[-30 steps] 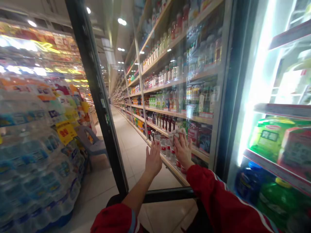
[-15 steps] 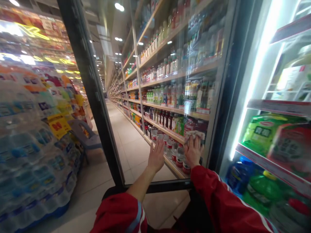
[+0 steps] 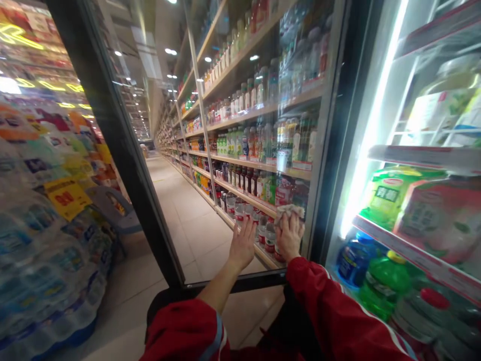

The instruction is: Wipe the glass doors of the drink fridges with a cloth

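Observation:
A glass door (image 3: 210,235) with a dark frame stands in front of me, and shelves of bottles show in its pane. Near the lower right of the pane, my right hand (image 3: 289,236) presses a crumpled pale cloth (image 3: 290,212) against the glass. To its left, my left hand (image 3: 243,244) is raised with the fingers stretched and holds nothing. It is close to the pane; whether the palm touches the glass I cannot tell. Both arms wear red sleeves with pale stripes.
At right, a lit cooler holds a green pack (image 3: 391,195), a blue bottle (image 3: 355,258) and a green bottle (image 3: 385,281). Stacked bottled-water packs (image 3: 48,271) stand at left, beside a grey chair (image 3: 118,210) and a yellow price sign (image 3: 67,197). The floor is tiled.
My right hand and the cloth have shifted slightly left in view, still at the glass. The left hand stays nearly in place. The whole view has turned a little to the right.

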The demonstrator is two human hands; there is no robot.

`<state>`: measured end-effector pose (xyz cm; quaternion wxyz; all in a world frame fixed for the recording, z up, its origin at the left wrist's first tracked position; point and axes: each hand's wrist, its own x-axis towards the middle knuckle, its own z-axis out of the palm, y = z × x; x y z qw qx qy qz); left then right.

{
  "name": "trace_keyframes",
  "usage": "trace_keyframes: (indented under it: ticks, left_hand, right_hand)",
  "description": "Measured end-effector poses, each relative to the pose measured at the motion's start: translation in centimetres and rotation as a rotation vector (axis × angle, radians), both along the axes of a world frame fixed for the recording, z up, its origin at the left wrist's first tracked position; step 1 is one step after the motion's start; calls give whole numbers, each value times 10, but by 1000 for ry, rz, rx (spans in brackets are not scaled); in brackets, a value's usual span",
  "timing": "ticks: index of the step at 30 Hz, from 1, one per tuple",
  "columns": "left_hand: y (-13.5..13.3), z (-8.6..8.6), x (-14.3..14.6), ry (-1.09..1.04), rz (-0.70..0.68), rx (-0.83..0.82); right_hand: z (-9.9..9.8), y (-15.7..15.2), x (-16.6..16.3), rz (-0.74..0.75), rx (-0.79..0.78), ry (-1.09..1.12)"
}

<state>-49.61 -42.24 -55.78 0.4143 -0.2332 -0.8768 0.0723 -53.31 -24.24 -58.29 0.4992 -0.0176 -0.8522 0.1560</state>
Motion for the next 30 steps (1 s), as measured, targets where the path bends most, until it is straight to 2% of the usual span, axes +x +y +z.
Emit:
trace_keyframes:
  ticks: [3, 6, 9, 11, 16, 21, 24, 30]
  left_hand:
    - [-2, 4, 1, -6, -5, 5]
    - [-12, 7, 3, -10, 14, 30]
    - [-22, 10, 5, 7, 27, 79]
    - [-24, 15, 5, 52, -16, 91]
    - [-23, 30, -2, 23, -138, 6]
    - [-25, 30, -7, -32, -87, -21]
    - [-26, 28, -4, -23, -60, 4]
    - [-39, 34, 6, -1, 41, 150]
  right_hand:
    - [0, -27, 6, 128, 125, 8]
    - [8, -41, 7, 200, 207, 35]
    - [21, -39, 4, 163, 174, 67]
    - [30, -39, 3, 114, 139, 94]
    - [41, -54, 6, 181, 255, 125]
    - [48, -53, 6, 201, 278, 199]
    - [51, -48, 2, 250, 347, 164]
    - [39, -69, 3, 308, 413, 109]
